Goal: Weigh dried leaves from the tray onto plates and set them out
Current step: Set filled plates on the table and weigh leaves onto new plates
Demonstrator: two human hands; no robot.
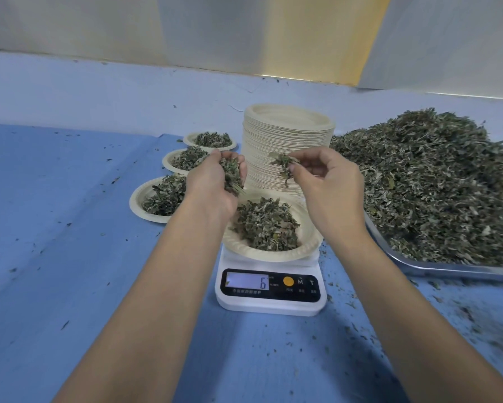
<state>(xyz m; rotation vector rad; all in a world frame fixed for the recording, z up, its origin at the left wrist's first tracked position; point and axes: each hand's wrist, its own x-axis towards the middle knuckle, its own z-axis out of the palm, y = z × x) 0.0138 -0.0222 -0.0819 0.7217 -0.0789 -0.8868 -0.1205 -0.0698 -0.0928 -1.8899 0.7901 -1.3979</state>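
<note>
A cream paper plate [305, 245] with a mound of dried leaves [269, 225] sits on a white digital scale [270, 286] whose display reads 6. Above the plate's left rim, my left hand [212, 184] cups a handful of dried leaves [230, 173]. My right hand [328, 181] hovers over the plate's right side and pinches a small sprig of leaves [283, 165] between thumb and fingers. A metal tray [447, 270] on the right is heaped with dried leaves [430, 181].
A tall stack of empty paper plates [285, 146] stands behind the scale. Three filled plates line up at the left: near [137, 205], middle [169, 161] and far [212, 139]. Leaf crumbs litter the blue table cover [70, 228]. A pale wall rises behind.
</note>
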